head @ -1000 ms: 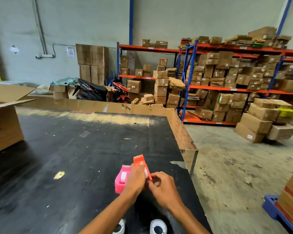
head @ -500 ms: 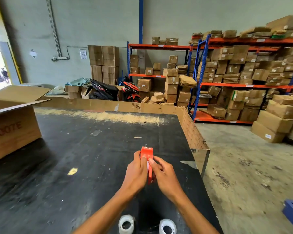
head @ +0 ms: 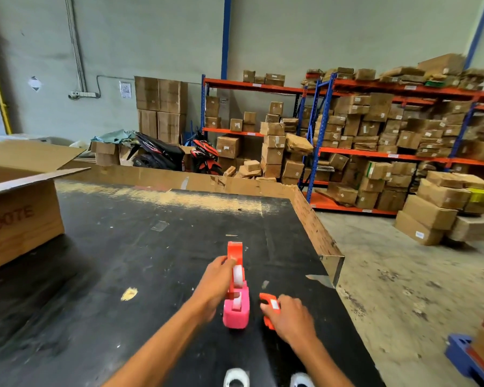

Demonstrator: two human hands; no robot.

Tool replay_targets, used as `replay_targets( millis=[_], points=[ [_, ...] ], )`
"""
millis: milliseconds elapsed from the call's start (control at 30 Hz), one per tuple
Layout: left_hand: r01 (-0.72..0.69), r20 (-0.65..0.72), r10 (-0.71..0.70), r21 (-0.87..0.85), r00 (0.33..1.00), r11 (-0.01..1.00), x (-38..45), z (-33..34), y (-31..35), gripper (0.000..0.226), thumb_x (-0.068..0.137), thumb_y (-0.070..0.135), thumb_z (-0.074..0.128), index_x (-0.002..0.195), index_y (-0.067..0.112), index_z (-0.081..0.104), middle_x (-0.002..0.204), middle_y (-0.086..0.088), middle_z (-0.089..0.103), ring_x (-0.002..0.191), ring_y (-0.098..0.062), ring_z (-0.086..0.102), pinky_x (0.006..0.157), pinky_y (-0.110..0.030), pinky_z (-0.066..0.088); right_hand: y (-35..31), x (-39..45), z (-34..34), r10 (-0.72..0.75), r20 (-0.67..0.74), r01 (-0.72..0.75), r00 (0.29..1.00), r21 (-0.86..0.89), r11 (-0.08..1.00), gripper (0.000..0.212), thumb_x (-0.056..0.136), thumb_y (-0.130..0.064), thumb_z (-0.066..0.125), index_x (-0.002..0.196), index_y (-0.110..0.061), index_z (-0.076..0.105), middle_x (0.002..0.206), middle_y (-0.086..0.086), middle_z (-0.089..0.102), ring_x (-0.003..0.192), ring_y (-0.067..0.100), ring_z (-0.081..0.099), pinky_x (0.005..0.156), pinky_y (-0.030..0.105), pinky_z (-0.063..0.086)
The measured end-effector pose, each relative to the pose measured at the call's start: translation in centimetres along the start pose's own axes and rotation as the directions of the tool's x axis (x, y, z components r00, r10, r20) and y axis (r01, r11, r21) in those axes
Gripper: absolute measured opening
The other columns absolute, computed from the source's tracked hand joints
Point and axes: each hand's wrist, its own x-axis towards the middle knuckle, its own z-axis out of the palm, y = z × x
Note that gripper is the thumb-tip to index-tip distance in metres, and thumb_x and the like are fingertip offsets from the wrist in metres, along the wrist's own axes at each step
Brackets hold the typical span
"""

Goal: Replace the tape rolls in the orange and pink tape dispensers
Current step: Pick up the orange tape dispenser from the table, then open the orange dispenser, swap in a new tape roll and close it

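— Looking down at the desk (head: 101, 261), what did you have in front of you?

— I saw an orange tape dispenser (head: 234, 263) standing on the black top, with the pink tape dispenser (head: 236, 312) just nearer to me and touching its near end. Each showed a whitish tape roll in its middle. A second orange piece (head: 270, 308) lay just to the right of the pink one.

— And the hands?

— My left hand (head: 217, 286) was closed against the left side of the orange tape dispenser, fingers curled onto its upper body beside the roll. That grip had hold of it. My right hand (head: 289, 317) lay over the second orange piece, fingers bent down on it. I took that for a loose grip, though the blur there kept me from telling whether it was a dispenser or only a part of one.

— Anything else on the desk?

— Two white tape rolls (head: 236, 378) sat at the near edge, between my forearms and partly cut off by the frame. An open cardboard box (head: 20, 216) stood at the far left. A raised cardboard rim (head: 179, 181) ran along the back and right edges.

— Beyond it?

— Orange and blue shelving (head: 375, 152) stacked with cartons stood to the right, more cartons on the floor below it, and a black and red scooter (head: 176, 157) was parked by the grey wall.
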Motion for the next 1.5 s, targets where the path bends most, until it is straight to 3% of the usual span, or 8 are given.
replay_targets(
  millis=[200,367,467,767,1067,1300,1433,1500],
  points=[
    [0.049,0.116,-0.047,-0.017,0.992,0.999,-1.0,-1.5,-0.5,0.018,0.095,0.016,0.046,0.100,0.008,0.061,0.078,-0.005,0.061,0.065,-0.016,0.055,0.067,-0.031,0.044,-1.7,-1.6,-1.2,-0.017,-0.132,0.003,0.991,-0.107,0.994,0.053,0.093,-0.056,0.038,0.099,-0.012,0.066,0.109,0.011,0.064,0.104,0.030,0.062,0.083,0.038,0.047],
    [0.081,0.278,-0.062,-0.055,0.958,0.995,-2.0,-0.2,-0.9,0.024,0.095,0.018,0.051,0.112,0.004,0.060,0.084,-0.007,0.068,0.067,-0.016,0.065,0.060,-0.026,0.052,-2.1,-5.1,-5.4,-0.180,-0.010,0.132,0.984,0.722,0.680,0.051,0.083,-0.046,0.059,0.091,0.004,0.067,0.066,0.013,0.061,0.052,0.014,0.056,0.047,0.025,0.047],
    [0.111,0.413,-0.082,-0.048,0.907,0.993,-3.1,2.2,-1.4,0.025,0.096,0.022,0.051,0.112,0.005,0.060,0.096,-0.015,0.070,0.078,-0.024,0.067,0.068,-0.031,0.055,-1.0,-7.8,-6.6,-0.224,-0.065,0.205,0.972,0.696,0.688,0.011,0.089,-0.021,0.063,0.092,-0.019,0.073,0.069,-0.001,0.071,0.059,0.013,0.063,0.054,0.022,0.053],
    [0.070,0.521,-0.126,0.127,0.844,0.989,-6.0,8.5,-3.4,0.026,0.096,0.025,0.050,0.102,0.002,0.062,0.091,-0.018,0.067,0.072,-0.023,0.064,0.049,-0.025,0.052,5.7,-13.2,-9.1,0.119,-0.135,0.023,0.984,0.749,0.662,0.013,0.088,-0.011,0.063,0.086,-0.002,0.072,0.064,0.012,0.066,0.049,0.014,0.061,0.052,0.020,0.055],
    [0.105,0.492,-0.147,0.112,0.858,0.988,-5.4,6.8,-3.1,0.023,0.094,0.025,0.054,0.107,0.007,0.061,0.082,-0.008,0.071,0.074,-0.020,0.068,0.050,-0.022,0.054,9.3,-12.9,-7.4,0.096,0.110,-0.077,0.989,-0.168,0.983,0.039,0.079,-0.049,0.063,0.101,-0.017,0.065,0.104,0.006,0.062,0.097,0.024,0.059,0.077,0.036,0.047],
    [0.128,0.367,-0.135,0.042,0.920,0.991,-5.8,4.7,-3.0,0.021,0.093,0.023,0.057,0.106,0.007,0.061,0.085,-0.011,0.069,0.074,-0.021,0.064,0.050,-0.022,0.058,4.4,-10.1,-5.3,-0.156,0.354,0.225,0.922,-0.162,0.961,0.053,0.073,-0.049,0.070,0.117,-0.022,0.060,0.119,0.010,0.064,0.110,0.030,0.058,0.081,0.034,0.047],
    [0.084,0.266,-0.085,0.015,0.960,0.996,-5.6,2.8,-3.4,0.028,0.090,0.029,0.061,0.106,0.006,0.064,0.083,-0.008,0.076,0.066,-0.017,0.072,0.061,-0.031,0.061,3.6,-8.6,-5.4,-0.176,0.207,0.105,0.962,0.314,0.944,0.037,0.081,-0.032,0.069,0.114,-0.016,0.064,0.094,0.012,0.070,0.080,0.019,0.065,0.076,0.030,0.054],
    [0.064,0.208,-0.061,-0.010,0.976,0.998,-5.6,2.3,-3.6,0.031,0.089,0.031,0.063,0.106,0.005,0.065,0.089,-0.013,0.077,0.069,-0.020,0.074,0.063,-0.034,0.062,3.2,-7.7,-6.1,-0.165,0.242,-0.056,0.956,0.705,0.707,0.042,0.085,-0.026,0.069,0.123,-0.013,0.057,0.088,0.014,0.070,0.068,0.015,0.066,0.069,0.021,0.057]
  ],
)
